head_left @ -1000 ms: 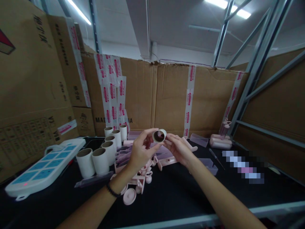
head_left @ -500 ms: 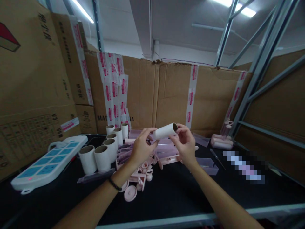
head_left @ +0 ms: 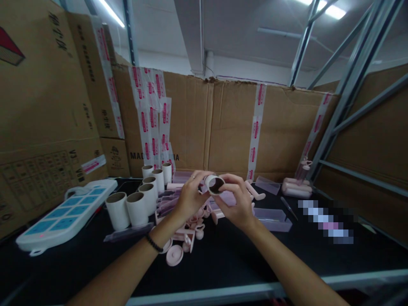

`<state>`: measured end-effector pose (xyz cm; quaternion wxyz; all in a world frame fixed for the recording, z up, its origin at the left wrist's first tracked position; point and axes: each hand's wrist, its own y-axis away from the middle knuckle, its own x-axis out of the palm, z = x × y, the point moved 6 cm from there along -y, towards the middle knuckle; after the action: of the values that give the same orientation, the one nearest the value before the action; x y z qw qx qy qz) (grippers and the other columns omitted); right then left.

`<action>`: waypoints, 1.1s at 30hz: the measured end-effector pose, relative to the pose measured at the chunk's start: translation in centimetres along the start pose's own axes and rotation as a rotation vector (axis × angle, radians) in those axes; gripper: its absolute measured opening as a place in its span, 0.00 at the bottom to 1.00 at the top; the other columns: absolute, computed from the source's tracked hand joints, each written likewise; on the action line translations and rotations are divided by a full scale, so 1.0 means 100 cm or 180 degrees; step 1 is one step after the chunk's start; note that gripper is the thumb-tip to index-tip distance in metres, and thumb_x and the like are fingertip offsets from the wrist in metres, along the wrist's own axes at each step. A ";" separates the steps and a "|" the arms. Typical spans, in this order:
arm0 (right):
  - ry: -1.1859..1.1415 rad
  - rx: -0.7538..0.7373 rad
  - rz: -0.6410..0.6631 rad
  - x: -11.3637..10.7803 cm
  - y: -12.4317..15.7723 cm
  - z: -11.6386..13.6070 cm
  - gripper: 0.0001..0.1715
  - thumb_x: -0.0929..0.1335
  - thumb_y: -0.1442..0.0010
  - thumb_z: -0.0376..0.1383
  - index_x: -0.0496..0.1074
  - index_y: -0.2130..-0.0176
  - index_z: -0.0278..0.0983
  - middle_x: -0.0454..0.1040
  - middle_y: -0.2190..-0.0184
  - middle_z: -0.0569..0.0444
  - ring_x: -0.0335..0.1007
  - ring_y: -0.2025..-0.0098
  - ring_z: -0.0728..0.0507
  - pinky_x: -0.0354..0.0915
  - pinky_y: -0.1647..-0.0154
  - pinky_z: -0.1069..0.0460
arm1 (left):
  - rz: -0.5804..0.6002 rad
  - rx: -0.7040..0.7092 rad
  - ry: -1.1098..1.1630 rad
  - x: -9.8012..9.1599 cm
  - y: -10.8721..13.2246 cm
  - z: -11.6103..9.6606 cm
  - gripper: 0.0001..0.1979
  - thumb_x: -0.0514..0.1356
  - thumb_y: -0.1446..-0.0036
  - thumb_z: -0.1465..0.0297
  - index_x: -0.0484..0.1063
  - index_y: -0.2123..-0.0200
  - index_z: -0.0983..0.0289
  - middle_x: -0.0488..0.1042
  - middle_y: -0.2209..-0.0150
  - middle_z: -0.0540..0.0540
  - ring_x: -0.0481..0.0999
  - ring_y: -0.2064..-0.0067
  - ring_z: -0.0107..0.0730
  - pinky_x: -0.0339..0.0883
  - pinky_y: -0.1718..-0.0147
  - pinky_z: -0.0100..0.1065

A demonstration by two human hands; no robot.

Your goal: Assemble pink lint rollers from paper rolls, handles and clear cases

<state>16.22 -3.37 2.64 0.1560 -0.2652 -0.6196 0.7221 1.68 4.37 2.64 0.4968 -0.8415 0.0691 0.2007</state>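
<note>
Left hand (head_left: 191, 197) has a white tube (head_left: 208, 182), held up over the mid. of the black table (head_left: 223, 267), open mouth tilted toward the cam. Left grip pinches the tube btwn thumb & fingers on its left side. Right hand (head_left: 237, 199) is at the near end — grip pinching the rim, w/ a fingertip at the opening.

Below & behind the hands: a pile of small pink parts (head_left: 188, 240), a round pink disc (head_left: 174, 255) lying flat at the near edge of it. Seven more white tubes (head_left: 137, 210) stand upright in a group left of the pile; a white power strip (head_left: 66, 212) w/ blue panels lies beyond them, far left. Right of the hands: a clear purple tray (head_left: 272, 225), then a thin dark tool (head_left: 289, 208), & pink rollers (head_left: 297, 190) near the back — cardboard wall (head_left: 229, 127) behind it all.
</note>
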 end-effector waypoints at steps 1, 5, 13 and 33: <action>-0.0052 0.0186 -0.0115 -0.001 0.001 -0.006 0.17 0.73 0.39 0.32 0.69 0.53 0.45 0.73 0.51 0.48 0.73 0.48 0.39 0.70 0.48 0.41 | -0.0012 0.0017 0.0042 0.000 0.000 -0.002 0.17 0.66 0.46 0.75 0.74 0.52 0.61 0.77 0.53 0.58 0.76 0.49 0.43 0.69 0.50 0.41; -0.0386 0.0955 -0.0264 0.003 0.009 -0.029 0.18 0.75 0.40 0.38 0.69 0.52 0.43 0.74 0.52 0.47 0.72 0.48 0.39 0.69 0.47 0.42 | 0.0083 -0.0129 0.0210 0.004 0.000 -0.006 0.18 0.68 0.45 0.70 0.73 0.50 0.62 0.78 0.51 0.59 0.77 0.49 0.45 0.68 0.49 0.42; -0.0275 0.0969 0.0695 0.016 0.007 -0.033 0.08 0.70 0.34 0.37 0.72 0.54 0.41 0.76 0.60 0.51 0.70 0.58 0.42 0.66 0.55 0.46 | -0.0803 -0.1410 0.1934 -0.008 0.000 0.030 0.22 0.64 0.40 0.53 0.68 0.54 0.64 0.81 0.63 0.58 0.81 0.64 0.39 0.73 0.64 0.36; 0.1058 -0.0749 0.2664 0.071 0.037 -0.010 0.08 0.69 0.33 0.38 0.80 0.57 0.39 0.71 0.38 0.46 0.61 0.36 0.33 0.61 0.39 0.36 | -0.1121 -0.1671 0.2449 -0.010 0.000 0.039 0.21 0.65 0.42 0.52 0.67 0.58 0.63 0.81 0.67 0.55 0.80 0.71 0.33 0.73 0.70 0.31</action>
<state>11.44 0.74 -2.40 -0.0828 -0.6204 -0.5036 0.5955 -0.28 7.69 1.39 0.2331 -0.9501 0.0514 -0.2008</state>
